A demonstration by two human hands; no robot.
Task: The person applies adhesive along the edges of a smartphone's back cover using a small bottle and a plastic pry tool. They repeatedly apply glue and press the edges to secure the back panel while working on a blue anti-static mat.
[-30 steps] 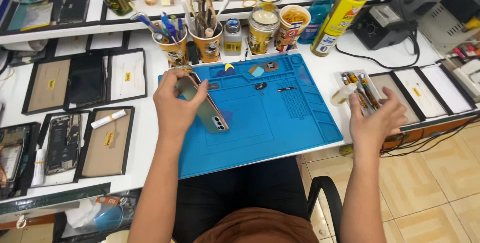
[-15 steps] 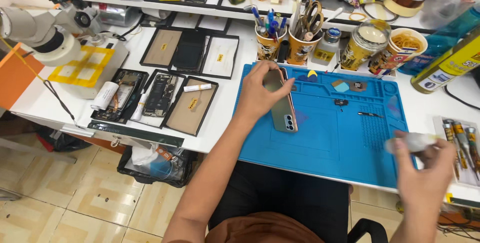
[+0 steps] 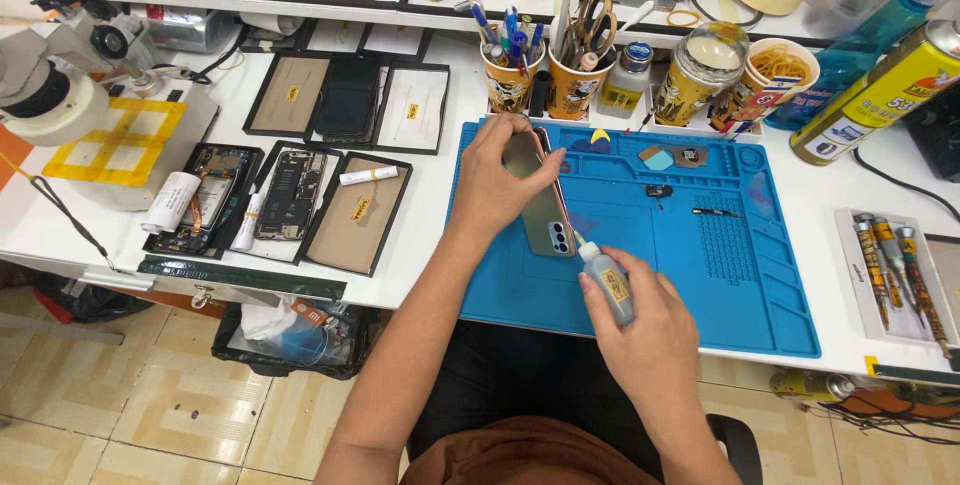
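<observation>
Over the blue silicone mat (image 3: 700, 265) on the white worktop (image 3: 430, 245), your left hand (image 3: 495, 185) grips the slim grey-gold phone (image 3: 545, 195) on edge, long axis running away from you. Your right hand (image 3: 645, 330) is closed around a small grey squeeze bottle (image 3: 607, 280), nozzle touching the phone's near end.

A microscope (image 3: 55, 75) stands at the left of the white worktop (image 3: 440, 245). Cups of pens (image 3: 510, 70) and scissors (image 3: 588, 20) sit behind a blue mat (image 3: 720, 255).

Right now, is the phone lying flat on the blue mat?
No: the left hand holds the phone up on its edge over the blue mat.
</observation>
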